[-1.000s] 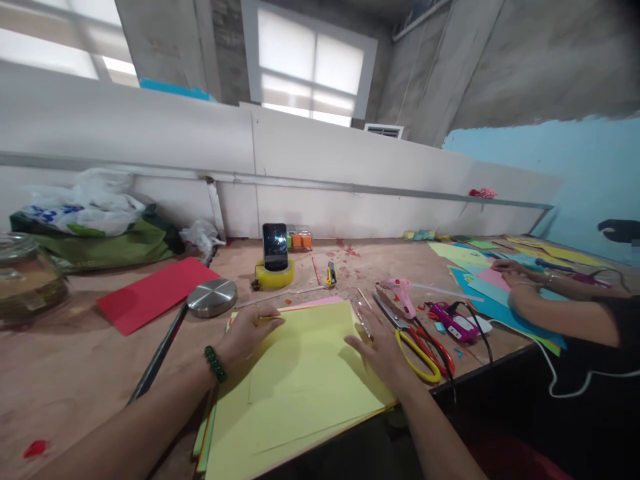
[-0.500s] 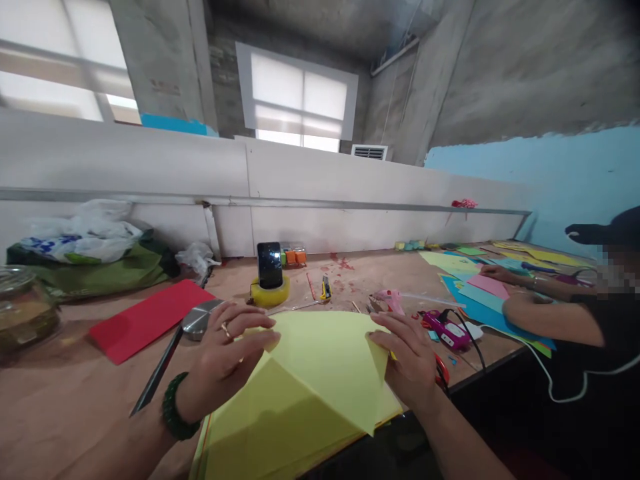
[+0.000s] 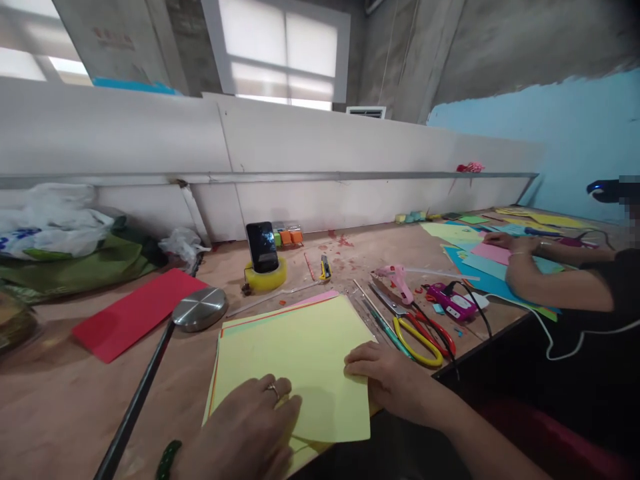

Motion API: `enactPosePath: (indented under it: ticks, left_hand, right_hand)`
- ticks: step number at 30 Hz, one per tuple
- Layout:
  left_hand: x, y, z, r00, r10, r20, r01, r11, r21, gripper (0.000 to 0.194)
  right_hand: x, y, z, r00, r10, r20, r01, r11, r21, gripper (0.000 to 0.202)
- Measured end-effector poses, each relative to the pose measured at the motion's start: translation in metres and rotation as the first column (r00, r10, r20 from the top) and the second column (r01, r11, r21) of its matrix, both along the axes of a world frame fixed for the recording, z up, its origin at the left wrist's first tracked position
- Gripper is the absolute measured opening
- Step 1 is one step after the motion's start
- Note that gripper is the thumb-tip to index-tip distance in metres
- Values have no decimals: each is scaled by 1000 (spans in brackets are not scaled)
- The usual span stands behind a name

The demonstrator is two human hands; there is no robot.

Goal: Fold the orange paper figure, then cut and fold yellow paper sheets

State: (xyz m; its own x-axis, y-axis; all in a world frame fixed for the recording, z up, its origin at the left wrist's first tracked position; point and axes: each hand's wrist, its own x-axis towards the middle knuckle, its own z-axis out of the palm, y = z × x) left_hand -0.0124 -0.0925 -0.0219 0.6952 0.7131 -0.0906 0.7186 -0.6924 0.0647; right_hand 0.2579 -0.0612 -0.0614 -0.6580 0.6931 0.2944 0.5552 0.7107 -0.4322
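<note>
A pale yellow sheet of paper (image 3: 295,340) lies on top of a stack of coloured sheets, with orange, green and pink edges showing beneath it. My left hand (image 3: 255,423), wearing a ring, is closed at the sheet's near left part, fingers curled on the paper and fingertips partly hidden. At the right edge, my right hand (image 3: 387,380) grips the same sheet with its fingers on top; the thumb is out of sight. The near edge of the sheet hangs slightly over the stack. Red-and-yellow-handled scissors (image 3: 417,340) lie just beyond my right hand.
Left of the stack are a round metal disc on a black rod (image 3: 201,308) and a red sheet (image 3: 137,317). A phone (image 3: 263,247) leans in a yellow tape roll (image 3: 267,277). Rightward lie a pink glue gun (image 3: 397,280) and purple power strip (image 3: 453,301). A co-worker's arm (image 3: 555,280) reaches over papers.
The yellow sheet, bent up between my hands before, now lies flatter on the stack. Both hands have moved down toward me from its far edge. The view has tilted downward.
</note>
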Motion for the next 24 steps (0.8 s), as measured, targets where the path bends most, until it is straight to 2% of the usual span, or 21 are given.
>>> enactPosePath:
  ticks: [3, 6, 10, 12, 14, 16, 19, 22, 24]
  left_hand:
    - [12, 1, -5, 999, -34, 27, 35, 998, -49, 32]
    - [14, 6, -20, 999, -39, 38, 41, 998, -52, 43]
    - [7, 13, -41, 955, 1, 298, -10, 1000, 28, 46]
    - [3, 17, -44, 904, 105, 415, -99, 994, -37, 38]
    - [0, 22, -41, 859, 231, 456, -163, 969, -185, 28]
    - [-4, 29, -36, 823, 295, 485, -190, 948, -254, 22]
    - [-12, 39, -27, 778, 290, 557, -244, 957, -157, 21]
    - [-22, 46, -13, 760, 315, 568, -311, 944, -106, 37]
    - [-29, 49, -3, 741, 337, 581, -334, 935, -116, 38]
  right_hand:
    - [4, 2, 15, 1000, 8, -4, -8, 994, -112, 31]
    - [7, 7, 21, 1000, -9, -8, 8, 984, -177, 21]
    - [6, 19, 21, 998, -67, 12, 68, 974, -218, 22]
    - [3, 25, 19, 991, -131, 37, 136, 966, -221, 27]
    - [-2, 31, 18, 980, -197, 38, 200, 952, -233, 36]
    - [-8, 33, 18, 965, -261, -23, 249, 940, -233, 44]
    - [-13, 32, 22, 917, -340, -206, 306, 935, -181, 49]
    - [-15, 26, 31, 869, -334, -365, 327, 941, -82, 45]
    - [-15, 21, 37, 850, -315, -422, 325, 944, -50, 39]
